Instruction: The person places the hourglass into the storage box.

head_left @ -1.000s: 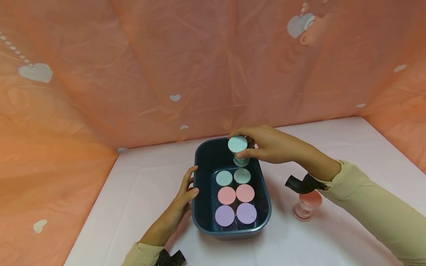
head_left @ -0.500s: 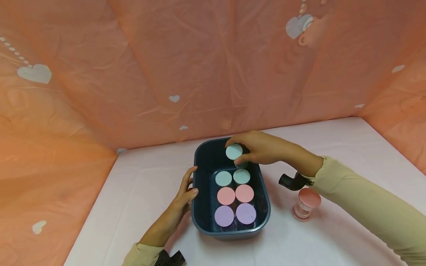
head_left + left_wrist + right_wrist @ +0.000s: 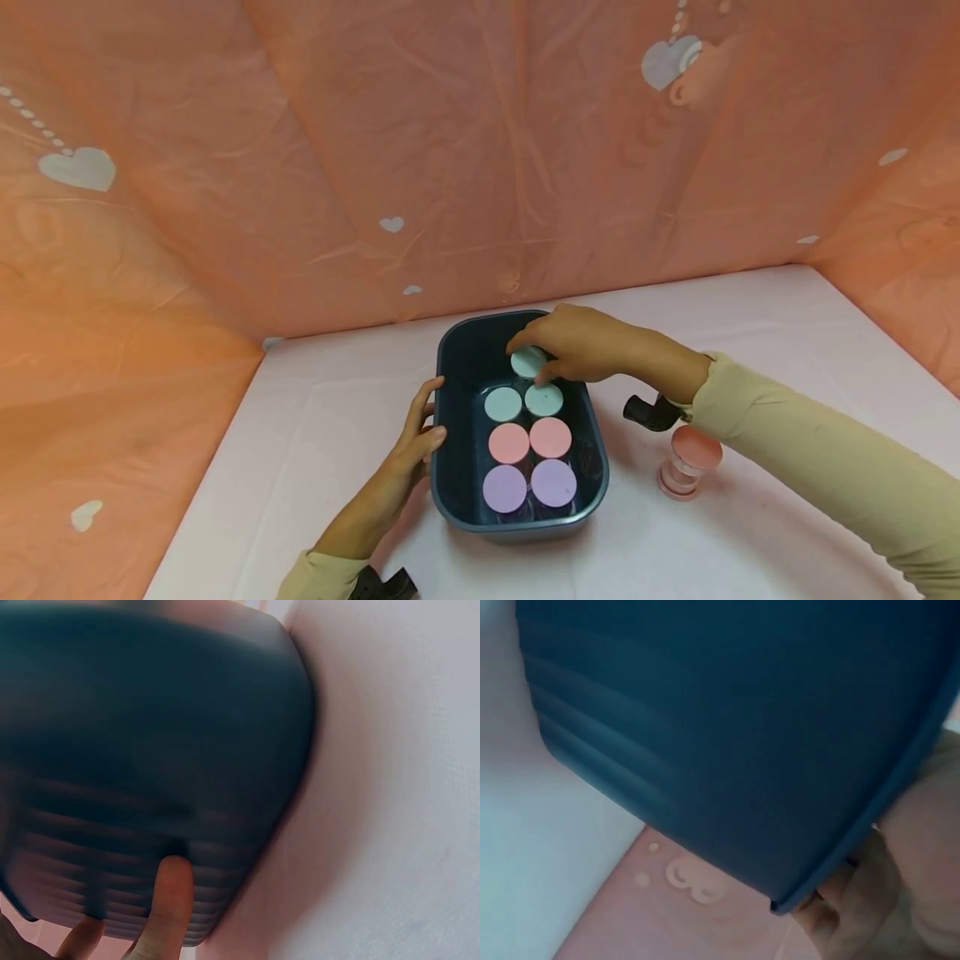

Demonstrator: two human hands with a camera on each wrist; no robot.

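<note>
A dark blue tub (image 3: 450, 467) stands on the white table (image 3: 750, 333). Inside it sit several small jars in pairs: two with mint lids (image 3: 502, 404), two with pink lids (image 3: 509, 442), two with purple lids (image 3: 504, 488). My right hand (image 3: 577, 346) reaches over the tub's far end and grips another mint-lidded jar (image 3: 528, 362) low inside it, just behind the mint pair. My left hand (image 3: 408, 454) rests with straight fingers (image 3: 171, 904) against the tub's left outer wall (image 3: 150, 765). The right wrist view is filled by the tub's outer wall (image 3: 742, 735).
A pink-lidded clear jar (image 3: 692, 460) stands on the table to the right of the tub, beneath my right forearm. Orange sheeting with white hearts (image 3: 78, 168) walls the table at the back and on both sides.
My right hand has lowered the mint-lidded jar from above the tub's rim down into its far end. The left hand has stayed on the tub's side.
</note>
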